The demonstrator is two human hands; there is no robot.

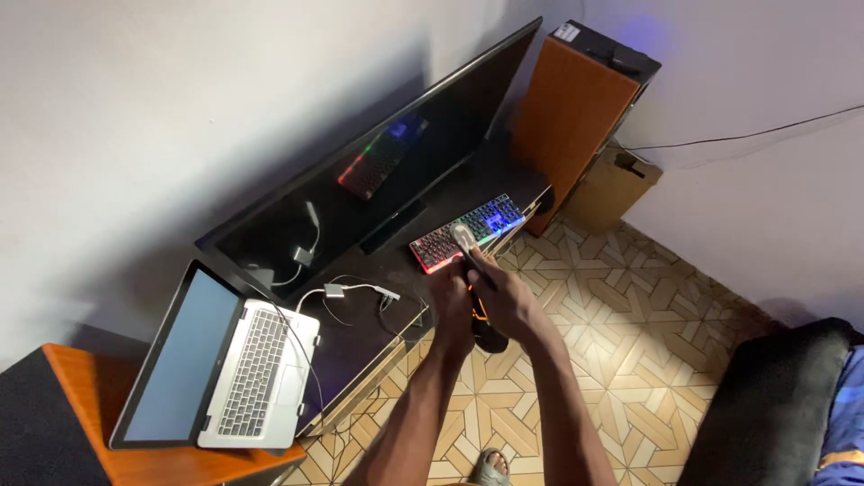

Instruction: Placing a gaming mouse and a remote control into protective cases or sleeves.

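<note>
Head view: both hands grip a dark handheld tool over the near edge of a backlit keyboard.

The left hand point(450, 301) and right hand point(504, 301) are closed together around the black-and-orange handheld tool point(481, 315), its pale head point(463, 236) touching the rainbow-lit keyboard point(468, 231) on the dark low desk point(360, 342). For a clean pass, keep the head flat and move along the key rows. Far right, a small pale label point(567, 32) sits atop the brown wooden speaker point(571, 117).

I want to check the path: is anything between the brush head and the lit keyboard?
Nothing visible. Both hands, left and right, hold the brush, whose pale head already sits over the keyboard near edge; whether it touches the keys is unclear.
</note>
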